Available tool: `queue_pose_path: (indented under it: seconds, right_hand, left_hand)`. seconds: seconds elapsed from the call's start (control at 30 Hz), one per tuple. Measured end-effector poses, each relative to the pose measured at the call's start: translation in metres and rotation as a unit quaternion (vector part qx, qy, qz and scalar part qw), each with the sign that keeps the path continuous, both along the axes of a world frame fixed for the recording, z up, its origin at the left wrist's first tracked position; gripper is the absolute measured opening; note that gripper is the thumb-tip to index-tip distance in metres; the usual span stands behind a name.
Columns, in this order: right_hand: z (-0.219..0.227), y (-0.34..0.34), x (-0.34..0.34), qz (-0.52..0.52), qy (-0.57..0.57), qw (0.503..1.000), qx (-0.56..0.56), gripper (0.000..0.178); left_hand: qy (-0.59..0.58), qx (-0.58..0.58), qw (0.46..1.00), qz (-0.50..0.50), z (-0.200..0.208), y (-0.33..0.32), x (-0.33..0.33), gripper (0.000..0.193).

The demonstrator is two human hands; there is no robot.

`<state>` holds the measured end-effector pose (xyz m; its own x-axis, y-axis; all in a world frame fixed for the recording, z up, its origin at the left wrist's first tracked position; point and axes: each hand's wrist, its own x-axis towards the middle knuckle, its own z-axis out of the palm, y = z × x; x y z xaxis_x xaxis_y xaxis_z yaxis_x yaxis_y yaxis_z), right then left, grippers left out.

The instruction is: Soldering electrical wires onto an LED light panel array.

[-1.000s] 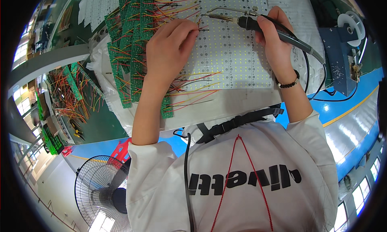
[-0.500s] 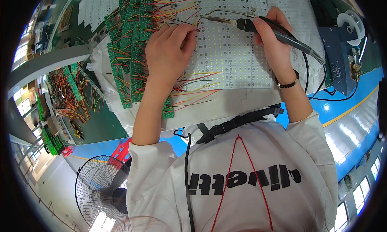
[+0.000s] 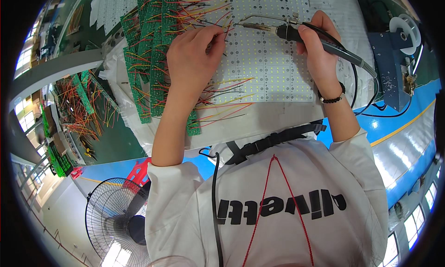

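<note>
My right hand grips a soldering iron like a pen. A thin metal solder-feed tube runs along the iron, and both tips point left, close to the fingertips of my left hand. The left thumb and forefinger are pinched together at a thin wire beside the tip; the exact grip is partly hidden. Under both hands lies a white panel of LED strips with rows of small yellowish lights. Green circuit boards overlap its left side, their red, yellow and black wires reaching over it.
At the right stands a dark blue solder feeder with a white spool; its cable loops beside my right wrist. More wired boards lie on the green surface at left, past a grey curved bar. A fan stands lower left.
My right hand and the soldering iron have shifted slightly right and toward me, the tip drawing back a little from the left fingertips. The left hand stays nearly in place.
</note>
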<state>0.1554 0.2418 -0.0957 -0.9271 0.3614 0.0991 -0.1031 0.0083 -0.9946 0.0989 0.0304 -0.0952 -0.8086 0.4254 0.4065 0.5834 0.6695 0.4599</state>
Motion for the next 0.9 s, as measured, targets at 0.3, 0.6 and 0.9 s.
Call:
queue_pose_path:
  seconds: [0.3, 0.6, 0.9]
  right_hand:
    - [-0.0017, 0.0021, -0.0004, 0.029, 0.006, 1.000, 0.004, 0.024]
    - [-0.0027, 0.0022, -0.0010, 0.036, 0.009, 0.999, 0.006, 0.024]
    - [-0.0034, 0.0030, -0.0013, 0.041, 0.005, 0.999, 0.028, 0.023]
  left_hand:
    - [0.006, 0.002, 1.000, -0.007, -0.0003, -0.0008, -0.0007, 0.011]
    - [-0.011, -0.006, 1.000, -0.004, 0.0016, -0.0011, -0.0006, 0.010]
    - [-0.003, -0.018, 1.000, -0.006, -0.0008, -0.0008, -0.0009, 0.009]
